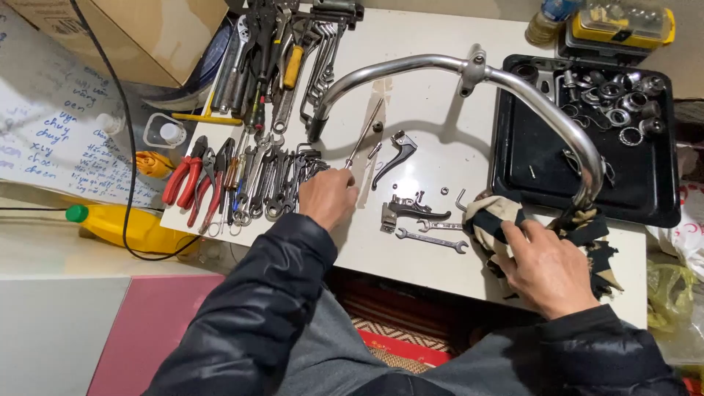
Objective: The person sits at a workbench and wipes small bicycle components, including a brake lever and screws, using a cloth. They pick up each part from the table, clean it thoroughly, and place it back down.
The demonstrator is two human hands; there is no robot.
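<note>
My left hand [328, 196] rests on the white table [433, 110], its fingers closed on the lower end of a thin metal rod [364, 134] that points up and to the right. My right hand [546, 265] presses a dark-and-cream patterned rag [490, 220] against the near end of a chrome curved handlebar [513, 81]. The bar arcs across the table and over a black tray [528, 161]. Between my hands lie a brake lever [394, 157], a lever bracket [411, 209] and a small flat wrench [431, 240].
Rows of wrenches [282, 183], red-handled pliers [187, 180] and larger tools [271, 59] fill the table's left side. The black tray holds rings and nuts [612, 99]. A yellow case [622, 22] sits at the back right; a yellow bottle [117, 224] lies left.
</note>
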